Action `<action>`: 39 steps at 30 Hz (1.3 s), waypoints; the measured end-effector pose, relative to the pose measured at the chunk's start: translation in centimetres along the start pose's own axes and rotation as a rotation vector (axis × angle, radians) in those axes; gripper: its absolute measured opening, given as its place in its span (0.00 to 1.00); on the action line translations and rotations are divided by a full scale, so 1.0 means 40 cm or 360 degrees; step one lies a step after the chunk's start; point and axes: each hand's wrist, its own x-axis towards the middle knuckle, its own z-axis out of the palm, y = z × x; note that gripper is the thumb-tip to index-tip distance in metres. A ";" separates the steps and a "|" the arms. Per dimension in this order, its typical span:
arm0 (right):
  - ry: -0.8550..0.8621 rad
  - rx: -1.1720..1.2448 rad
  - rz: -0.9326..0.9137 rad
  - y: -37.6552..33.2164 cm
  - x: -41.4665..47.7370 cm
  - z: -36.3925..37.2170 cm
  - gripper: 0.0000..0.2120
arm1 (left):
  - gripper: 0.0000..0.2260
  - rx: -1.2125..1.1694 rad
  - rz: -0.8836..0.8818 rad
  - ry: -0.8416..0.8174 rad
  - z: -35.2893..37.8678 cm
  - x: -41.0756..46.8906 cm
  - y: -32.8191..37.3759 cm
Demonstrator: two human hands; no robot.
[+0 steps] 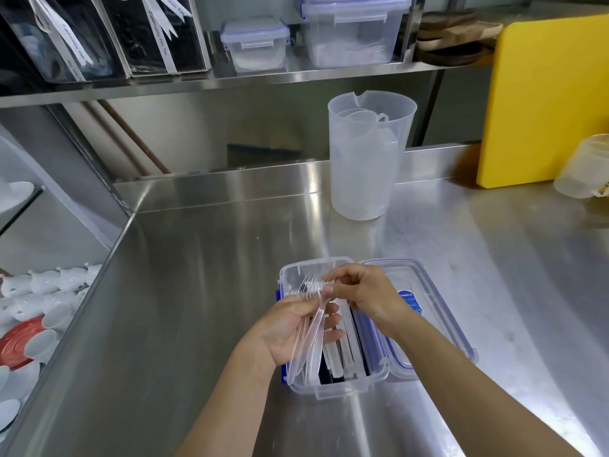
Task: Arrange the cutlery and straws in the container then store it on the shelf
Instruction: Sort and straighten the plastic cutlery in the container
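A clear plastic container (333, 389) with blue clips sits on the steel counter, its lid (425, 311) lying open to the right. Wrapped straws (344, 354) lie lengthwise inside it. My left hand (286, 328) holds a bundle of clear plastic forks (311, 328) over the container's left side, tines pointing away. My right hand (365, 291) pinches the forks near their heads from the right. The shelf (197, 84) runs above the counter at the back.
A translucent measuring jug (365, 166) stands behind the container. A yellow cutting board (543, 100) leans at the right, with another plastic jug (583, 169) beside it. Lidded clear boxes (255, 44) occupy the shelf. White cups (43, 291) sit lower left, beyond the counter edge.
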 end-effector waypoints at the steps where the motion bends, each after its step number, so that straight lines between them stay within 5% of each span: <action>1: -0.0011 0.0013 0.0016 0.001 0.000 -0.003 0.06 | 0.08 -0.0026 -0.0004 0.0015 -0.002 -0.001 -0.001; 7: -0.0020 -0.0076 -0.0012 0.005 -0.004 -0.013 0.16 | 0.06 0.0027 -0.0026 -0.0077 0.002 -0.009 -0.009; 12: -0.0171 -0.0181 -0.0052 0.012 -0.012 -0.035 0.04 | 0.08 0.0076 -0.0059 -0.0114 0.004 -0.012 -0.010; 26: -0.0378 -0.0089 -0.0075 0.013 -0.028 -0.054 0.08 | 0.08 -0.0348 -0.0188 -0.0170 0.023 -0.042 -0.043; 33: -0.0516 -0.0364 -0.0063 -0.009 -0.024 -0.049 0.08 | 0.07 -0.0191 -0.0254 -0.0017 0.016 -0.057 -0.038; 39: -0.0614 -0.0116 -0.0159 -0.001 -0.032 -0.066 0.05 | 0.12 -0.0219 -0.0280 -0.0098 0.021 -0.066 -0.035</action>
